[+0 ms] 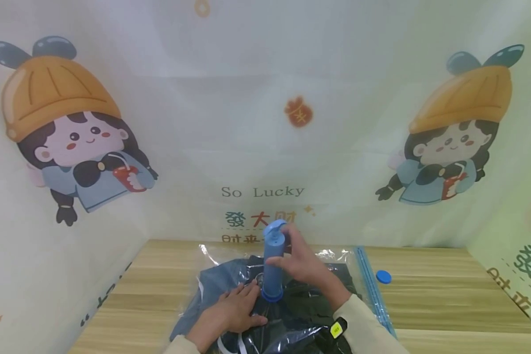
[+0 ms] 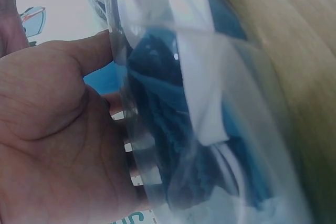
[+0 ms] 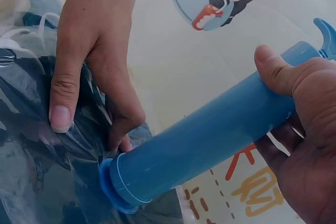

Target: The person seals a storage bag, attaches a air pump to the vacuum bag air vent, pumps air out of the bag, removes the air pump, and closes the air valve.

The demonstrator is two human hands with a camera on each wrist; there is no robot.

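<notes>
A blue hand pump (image 1: 273, 278) stands upright on a clear plastic vacuum bag (image 1: 292, 340) packed with dark and blue clothing. In the right wrist view its blue base flange (image 3: 116, 187) meets the bag film. My right hand (image 1: 304, 260) grips the pump's upper part, with the thumb along the barrel and other fingers up by the hooked handle (image 1: 274, 226). Beside the pump's foot, my left hand (image 1: 236, 309) rests on the bag with fingers spread. The left wrist view shows its palm (image 2: 52, 124) against the film, with white straps inside the bag.
A blue round cap (image 1: 383, 277) lies on the wooden table (image 1: 433, 295) to the bag's right. The bag's blue zip edge (image 1: 373, 290) runs along its right side. A printed cloth backdrop (image 1: 265, 147) rises behind and at both sides.
</notes>
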